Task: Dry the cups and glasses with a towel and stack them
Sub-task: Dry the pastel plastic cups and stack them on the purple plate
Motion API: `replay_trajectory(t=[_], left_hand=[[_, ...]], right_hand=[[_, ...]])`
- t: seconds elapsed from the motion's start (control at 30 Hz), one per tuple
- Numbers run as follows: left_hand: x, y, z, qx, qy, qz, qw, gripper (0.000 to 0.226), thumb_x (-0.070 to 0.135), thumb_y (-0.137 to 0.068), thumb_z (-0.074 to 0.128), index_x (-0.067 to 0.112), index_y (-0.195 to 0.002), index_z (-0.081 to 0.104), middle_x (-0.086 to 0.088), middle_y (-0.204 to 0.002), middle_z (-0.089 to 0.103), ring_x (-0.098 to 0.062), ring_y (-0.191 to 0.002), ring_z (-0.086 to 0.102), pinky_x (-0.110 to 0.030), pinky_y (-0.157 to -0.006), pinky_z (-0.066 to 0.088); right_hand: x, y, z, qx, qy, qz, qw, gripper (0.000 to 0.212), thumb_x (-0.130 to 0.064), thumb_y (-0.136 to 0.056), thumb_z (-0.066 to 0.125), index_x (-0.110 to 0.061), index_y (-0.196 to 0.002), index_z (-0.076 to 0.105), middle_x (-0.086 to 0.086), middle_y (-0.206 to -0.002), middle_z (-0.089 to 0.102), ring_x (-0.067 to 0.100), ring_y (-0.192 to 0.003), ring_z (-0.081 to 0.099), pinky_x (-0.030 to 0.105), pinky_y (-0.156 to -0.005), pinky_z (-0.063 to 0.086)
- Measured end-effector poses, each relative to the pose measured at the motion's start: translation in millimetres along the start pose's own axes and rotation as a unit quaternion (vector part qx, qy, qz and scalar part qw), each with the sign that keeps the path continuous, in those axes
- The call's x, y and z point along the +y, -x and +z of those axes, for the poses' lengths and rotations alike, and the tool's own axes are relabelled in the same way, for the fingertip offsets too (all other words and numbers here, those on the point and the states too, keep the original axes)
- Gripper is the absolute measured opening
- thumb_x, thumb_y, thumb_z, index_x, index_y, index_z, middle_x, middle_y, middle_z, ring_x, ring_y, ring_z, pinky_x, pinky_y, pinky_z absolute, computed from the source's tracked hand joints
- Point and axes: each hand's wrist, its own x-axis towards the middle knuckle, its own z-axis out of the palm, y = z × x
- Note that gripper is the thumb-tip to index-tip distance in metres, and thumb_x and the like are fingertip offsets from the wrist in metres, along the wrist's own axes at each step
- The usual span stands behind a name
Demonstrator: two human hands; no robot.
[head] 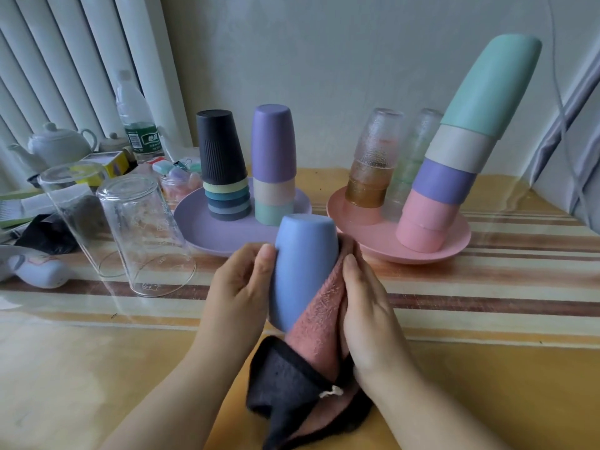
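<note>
I hold a blue cup (302, 264) upside down above the table, between both hands. My left hand (242, 284) grips its left side with thumb and fingers curled round it. My right hand (367, 306) presses a pink and dark grey towel (316, 336) against the cup's right side, and the towel hangs down to the table. Two clear glasses (136, 228) stand upside down at the left. A purple plate (227, 235) bears two stacks of inverted cups (272, 164). A pink plate (383, 241) bears stacked glasses (373, 157) and a tall leaning cup stack (461, 147).
At the far left sit a white teapot (55, 146), a water bottle (134, 115), small boxes and clutter. A white object (35, 271) lies at the left edge. A striped cloth under a clear cover tops the table (487, 319). A radiator (65, 60) stands behind.
</note>
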Motion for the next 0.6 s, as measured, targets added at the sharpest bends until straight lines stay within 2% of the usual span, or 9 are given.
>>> replay_trajectory(t=[0.03,0.1,0.17,0.27,0.33,0.4,0.43,0.5,0.6], left_hand=[[-0.4,1.9,1.1,-0.020,-0.018,0.013,1.000,0.039,0.053,-0.081,0.042,0.019,-0.085,0.062,0.016,-0.068,0.062,0.004,-0.062,0.051,-0.012,-0.058,0.039],[1.2,5.9,1.5,-0.073,-0.008,-0.005,0.997,0.041,0.063,-0.086,0.049,0.026,-0.097,0.061,0.023,-0.079,0.066,0.008,-0.073,0.058,-0.010,-0.065,0.044],[-2.2,6.3,-0.5,-0.104,0.000,-0.035,0.994,0.051,0.070,-0.074,0.053,0.034,-0.110,0.059,0.020,-0.095,0.069,0.003,-0.089,0.063,-0.014,-0.073,0.049],[0.1,3.8,-7.3,-0.153,0.003,-0.059,0.987,0.053,0.068,-0.066,0.056,0.038,-0.111,0.059,0.016,-0.100,0.070,-0.002,-0.093,0.066,-0.023,-0.074,0.053],[5.2,2.6,-10.9,-0.218,0.020,-0.096,0.971,0.045,0.063,-0.075,0.059,0.038,-0.113,0.061,0.014,-0.106,0.072,-0.006,-0.098,0.068,-0.028,-0.081,0.056],[14.0,4.2,-13.7,-0.263,0.050,-0.140,0.953,0.028,0.056,-0.084,0.061,0.039,-0.106,0.065,0.017,-0.104,0.073,-0.002,-0.097,0.069,-0.017,-0.077,0.054],[16.2,4.8,-15.7,-0.274,0.066,-0.171,0.944,0.024,0.055,-0.082,0.060,0.040,-0.097,0.069,0.018,-0.100,0.074,-0.001,-0.093,0.070,-0.015,-0.074,0.054],[19.0,4.6,-20.4,-0.290,0.087,-0.244,0.921,0.028,0.057,-0.069,0.059,0.040,-0.085,0.074,0.014,-0.097,0.075,-0.005,-0.091,0.071,-0.019,-0.073,0.057],[18.6,3.2,-24.8,-0.304,0.107,-0.313,0.894,0.037,0.060,-0.064,0.056,0.039,-0.085,0.076,0.004,-0.102,0.076,-0.014,-0.092,0.072,-0.029,-0.079,0.059]], right_hand=[[-3.6,1.7,0.4,0.000,0.004,-0.006,1.000,0.027,-0.064,-0.087,0.041,-0.050,-0.105,0.055,-0.035,-0.120,0.053,-0.017,-0.115,0.045,0.023,-0.112,0.030],[-7.6,6.6,2.6,-0.018,0.034,-0.033,0.999,0.040,-0.063,-0.083,0.036,-0.049,-0.117,0.050,-0.033,-0.123,0.052,-0.021,-0.112,0.045,0.009,-0.103,0.031],[-5.5,10.8,5.7,-0.040,0.062,-0.057,0.996,0.047,-0.065,-0.086,0.034,-0.046,-0.128,0.047,-0.037,-0.121,0.053,-0.020,-0.116,0.044,0.004,-0.097,0.031],[-6.4,11.8,5.4,-0.046,0.059,-0.063,0.995,0.048,-0.058,-0.081,0.035,-0.050,-0.127,0.044,-0.046,-0.115,0.048,-0.027,-0.112,0.041,-0.003,-0.091,0.028],[-13.4,12.0,1.1,-0.033,0.030,-0.064,0.997,0.037,-0.060,-0.084,0.036,-0.050,-0.118,0.045,-0.050,-0.113,0.043,-0.031,-0.110,0.037,-0.006,-0.090,0.027],[-23.1,12.6,-3.4,-0.024,-0.010,-0.067,0.997,0.018,-0.056,-0.087,0.044,-0.049,-0.103,0.050,-0.052,-0.098,0.050,-0.034,-0.102,0.040,-0.007,-0.086,0.029],[-26.3,12.5,-5.2,-0.029,-0.025,-0.070,0.997,0.014,-0.048,-0.086,0.043,-0.046,-0.096,0.052,-0.052,-0.091,0.054,-0.034,-0.096,0.043,-0.007,-0.082,0.031],[-30.8,12.0,-8.0,-0.055,-0.037,-0.083,0.994,0.016,-0.032,-0.090,0.042,-0.040,-0.088,0.056,-0.048,-0.081,0.059,-0.031,-0.087,0.049,-0.007,-0.075,0.033],[-31.2,9.3,-9.7,-0.073,-0.031,-0.108,0.991,0.017,-0.037,-0.082,0.046,-0.037,-0.086,0.062,-0.039,-0.082,0.064,-0.025,-0.086,0.055,-0.004,-0.074,0.036]])
